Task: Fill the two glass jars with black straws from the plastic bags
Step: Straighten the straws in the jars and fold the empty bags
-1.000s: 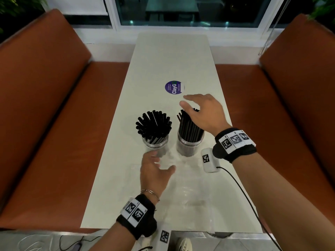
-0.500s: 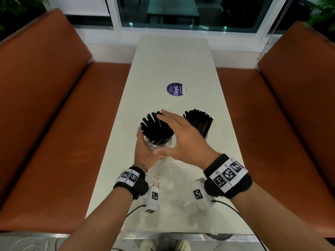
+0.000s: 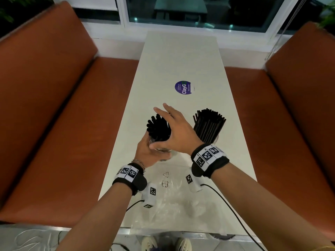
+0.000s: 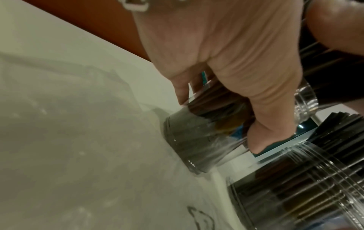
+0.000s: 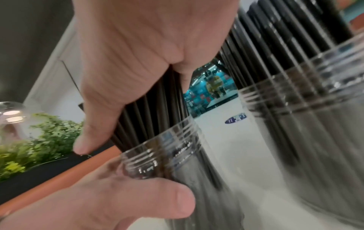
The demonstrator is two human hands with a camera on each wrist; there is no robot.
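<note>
- left hand [image 3: 145, 155] wrapped round left jar [image 5: 173, 149], on table [image 3: 181, 57]
- right hand [image 3: 178, 133] fingers straight, palm against its black straws [image 3: 159, 129]
- right jar [image 5: 315, 109] just beside, full of straws
- plastic bag [image 3: 174, 201] flat at near edge

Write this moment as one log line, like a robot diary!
left hand grips left jar | right hand presses its straws | right jar full, untouched | plastic bag flat on table

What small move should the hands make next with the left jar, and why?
Probably press the right hand gently down to settle the straws into the left jar. The left hand grips that jar, the open right palm lies against its fanned straws, and the right jar already stands full.
</note>
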